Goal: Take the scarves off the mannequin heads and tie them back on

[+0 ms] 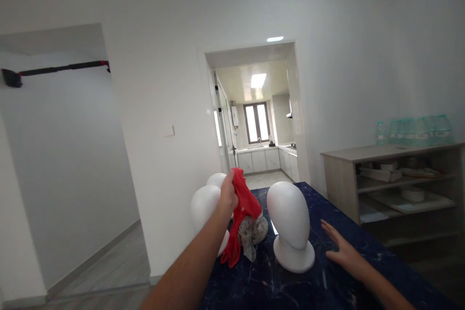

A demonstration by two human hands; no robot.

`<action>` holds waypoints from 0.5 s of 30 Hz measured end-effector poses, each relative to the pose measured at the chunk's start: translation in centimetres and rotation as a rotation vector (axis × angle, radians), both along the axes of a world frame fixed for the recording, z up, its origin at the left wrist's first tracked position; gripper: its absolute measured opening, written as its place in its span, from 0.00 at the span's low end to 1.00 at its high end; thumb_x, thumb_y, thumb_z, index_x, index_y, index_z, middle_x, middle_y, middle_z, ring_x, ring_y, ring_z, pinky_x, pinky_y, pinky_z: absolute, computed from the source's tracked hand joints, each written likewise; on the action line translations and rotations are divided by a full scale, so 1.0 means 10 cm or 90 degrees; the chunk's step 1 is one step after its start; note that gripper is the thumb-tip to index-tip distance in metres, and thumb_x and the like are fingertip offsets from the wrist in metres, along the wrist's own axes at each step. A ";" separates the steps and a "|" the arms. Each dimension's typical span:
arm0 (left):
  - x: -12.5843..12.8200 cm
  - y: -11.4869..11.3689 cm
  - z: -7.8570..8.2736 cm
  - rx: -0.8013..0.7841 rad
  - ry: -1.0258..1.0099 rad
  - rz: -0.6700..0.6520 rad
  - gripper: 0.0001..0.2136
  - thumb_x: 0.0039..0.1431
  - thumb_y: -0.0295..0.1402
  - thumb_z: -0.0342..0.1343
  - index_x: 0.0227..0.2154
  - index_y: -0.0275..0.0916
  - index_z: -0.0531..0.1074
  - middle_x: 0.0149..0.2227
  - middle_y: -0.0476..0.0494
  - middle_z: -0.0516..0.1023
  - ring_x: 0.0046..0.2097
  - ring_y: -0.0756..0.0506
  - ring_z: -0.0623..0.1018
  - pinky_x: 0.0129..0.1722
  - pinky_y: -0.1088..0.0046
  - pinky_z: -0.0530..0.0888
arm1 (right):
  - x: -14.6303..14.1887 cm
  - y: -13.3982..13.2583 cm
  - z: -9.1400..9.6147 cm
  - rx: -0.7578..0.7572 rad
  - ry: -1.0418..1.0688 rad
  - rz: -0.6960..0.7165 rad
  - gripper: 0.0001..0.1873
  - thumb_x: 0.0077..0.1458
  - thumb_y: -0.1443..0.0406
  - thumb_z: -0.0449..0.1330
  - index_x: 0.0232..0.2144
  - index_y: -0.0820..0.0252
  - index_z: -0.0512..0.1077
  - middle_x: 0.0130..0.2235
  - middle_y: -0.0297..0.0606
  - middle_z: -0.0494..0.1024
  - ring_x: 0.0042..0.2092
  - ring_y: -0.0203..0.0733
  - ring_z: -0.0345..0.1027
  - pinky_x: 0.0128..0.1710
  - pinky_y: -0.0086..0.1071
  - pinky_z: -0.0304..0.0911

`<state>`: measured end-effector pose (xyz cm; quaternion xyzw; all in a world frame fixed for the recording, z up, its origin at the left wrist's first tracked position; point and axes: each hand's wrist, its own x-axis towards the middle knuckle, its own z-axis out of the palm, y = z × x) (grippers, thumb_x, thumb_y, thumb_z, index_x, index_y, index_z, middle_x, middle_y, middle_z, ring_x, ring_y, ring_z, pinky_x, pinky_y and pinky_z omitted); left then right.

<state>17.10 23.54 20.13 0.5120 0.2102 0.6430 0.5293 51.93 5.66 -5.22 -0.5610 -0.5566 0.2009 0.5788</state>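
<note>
My left hand [228, 193] is closed on a red cloth [245, 199], which hangs down toward the table from my fingers. Just behind and below it lies a crumpled grey cloth [250, 233]. To the right stands a white foam mannequin head [288, 213] on its round base, upright on the dark blue marbled table [269, 286]. My right hand [340, 251] hovers to the right of that head, fingers apart and holding nothing. Left of the red cloth is a second white foam head [204, 208], partly covered by my left forearm. Behind it a third white head [215, 180] shows only its top.
A wooden shelf unit [339, 156] stands right of the table, with several water bottles [417, 131] on top and boxes and papers inside. Beyond the table a doorway opens onto a kitchen with white cabinets [256, 161]. A white wall [163, 82] rises at the left.
</note>
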 end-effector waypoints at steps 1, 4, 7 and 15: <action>-0.05 -0.08 0.13 0.024 0.004 -0.041 0.24 0.56 0.53 0.64 0.45 0.37 0.75 0.34 0.47 0.81 0.33 0.47 0.79 0.36 0.70 0.76 | 0.16 -0.06 0.04 0.011 0.013 -0.032 0.50 0.44 0.58 0.67 0.70 0.57 0.62 0.71 0.59 0.65 0.73 0.64 0.57 0.73 0.60 0.51; -0.22 -0.37 0.51 0.114 0.026 -0.126 0.30 0.50 0.40 0.73 0.56 0.41 0.73 0.40 0.47 0.83 0.33 0.49 0.80 0.36 0.72 0.79 | 0.42 -0.24 0.37 0.090 0.054 -0.145 0.42 0.48 0.53 0.68 0.64 0.55 0.66 0.67 0.57 0.72 0.70 0.64 0.64 0.71 0.61 0.56; -0.38 -0.68 0.87 0.148 0.072 -0.121 0.39 0.50 0.33 0.75 0.65 0.44 0.67 0.41 0.47 0.84 0.29 0.52 0.79 0.35 0.71 0.82 | 0.29 -0.47 0.93 0.212 0.095 -0.207 0.38 0.52 0.51 0.69 0.62 0.51 0.67 0.65 0.50 0.73 0.69 0.59 0.66 0.72 0.59 0.56; -0.44 -1.45 1.61 0.232 0.198 -0.163 0.28 0.54 0.32 0.72 0.59 0.42 0.77 0.38 0.46 0.84 0.23 0.56 0.73 0.22 0.79 0.73 | -1.15 -0.80 2.29 0.384 0.113 -0.002 0.30 0.62 0.53 0.67 0.63 0.47 0.66 0.65 0.46 0.73 0.65 0.53 0.70 0.70 0.57 0.61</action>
